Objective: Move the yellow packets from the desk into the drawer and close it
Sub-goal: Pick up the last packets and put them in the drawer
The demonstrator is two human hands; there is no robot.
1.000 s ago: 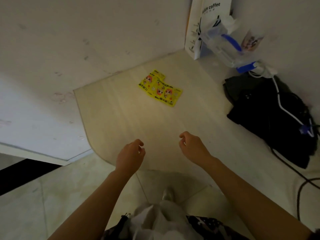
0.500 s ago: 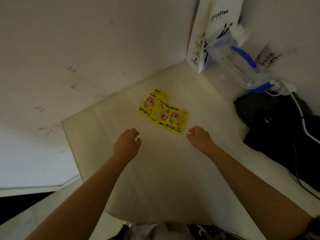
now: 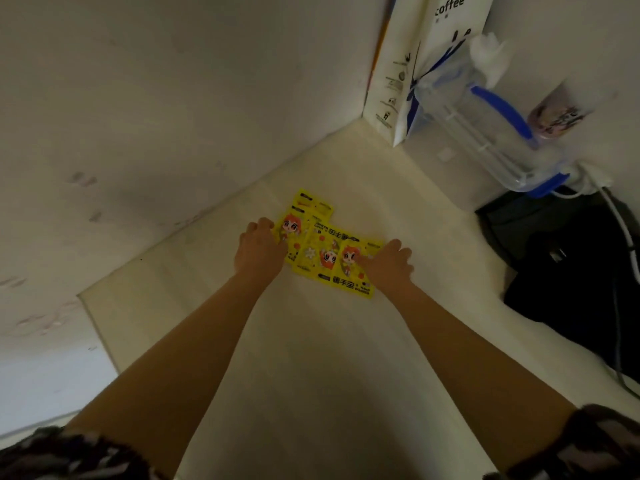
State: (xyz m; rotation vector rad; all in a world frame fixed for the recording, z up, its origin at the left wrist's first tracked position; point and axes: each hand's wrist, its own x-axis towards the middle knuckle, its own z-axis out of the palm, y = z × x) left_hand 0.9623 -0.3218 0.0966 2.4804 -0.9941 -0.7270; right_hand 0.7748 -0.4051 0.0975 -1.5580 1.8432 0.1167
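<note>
Task stood at its start. None of the packets (image 3: 325, 247) had left the desk (image 3: 311, 358); no drawer showed in view, so whether one stood open could not be told.

Left hand (image 3: 259, 252) lay at the left edge of the overlapping yellow spread, fingers curled down onto the edge of the leftmost packet. Whether it had pinched anything or only pressed on top could not be told; the fingertips were hidden under the knuckles. Nothing was lifted.

Between the two hands lay the packets, flat on the desk, fanned and partly overlapping, cartoon faces up. One more poked out beyond the left hand, toward the wall corner.

Right hand (image 3: 389, 265) sat on the right end of the spread, fingers loosely bent and slightly apart, thumb resting on the nearest packet's print. It looked like contact rather than a closed hold; nothing was clamped as far as the view showed.

Beyond the right hand, well apart: a paper bag (image 3: 398, 81) upright in the corner, a clear box (image 3: 485, 133) with blue clips, dark cloth (image 3: 571, 265) with a white cable (image 3: 620, 223) across it.

Judgement: gathering was just being set up. Left to do: bunch the packets together, lift them, carry them to the drawer, drop them in, shut it. Thin, slick packets lying flat would likely need sliding together before a pinch could hold.
</note>
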